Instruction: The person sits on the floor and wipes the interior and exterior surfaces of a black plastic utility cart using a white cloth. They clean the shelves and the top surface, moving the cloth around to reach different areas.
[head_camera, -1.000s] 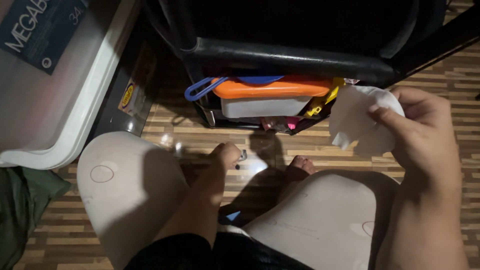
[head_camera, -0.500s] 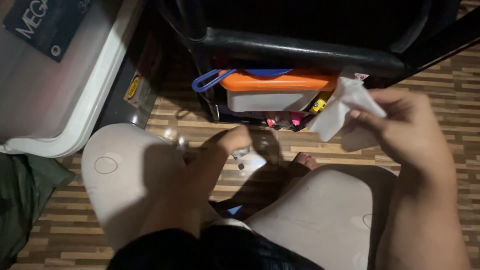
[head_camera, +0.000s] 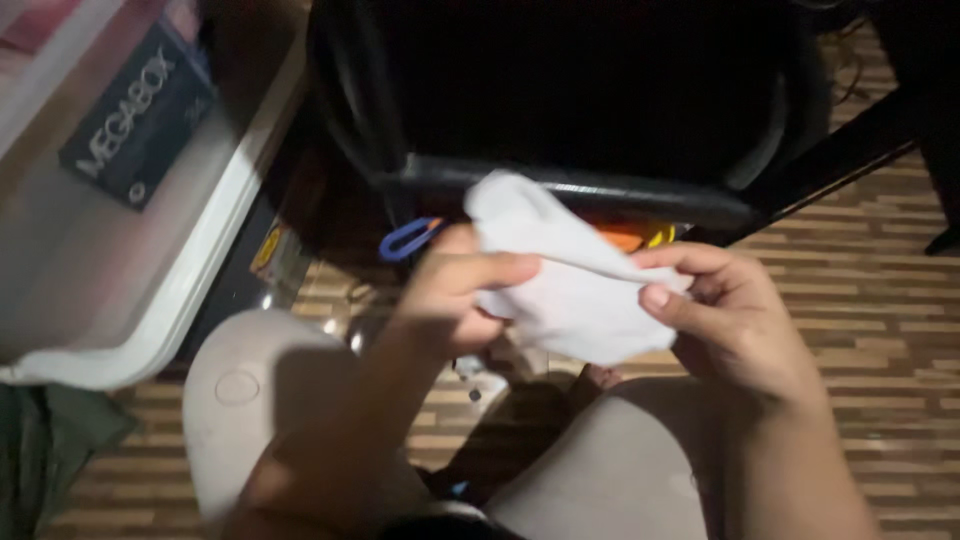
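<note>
White and limp, the tissue hangs between both hands in front of the person's knees — a thin sheet of paper or soft cloth, which of the two the dim light does not settle. It looks nearly weightless and has no stiffness at all: it sags in the middle and bunches into a loose peak above the left hand. Something this flimsy would likely tear if pulled hard from both ends, so it is best taken by its edges with a light pinch, which is how it is held.

The left hand is curled almost closed, thumb laid over the sheet's left edge and the fingers folded beneath it. The right hand is also nearly closed — thumb on top, fingertips under the right edge, pinching the sheet. The two hands are close together, with only the sagging middle of the tissue between them.

Just beyond the left hand a blue loop handle shows, and beyond the tissue an edge of an orange lid, both under a dark chair frame. Below the hands lies wood-pattern floor.
</note>
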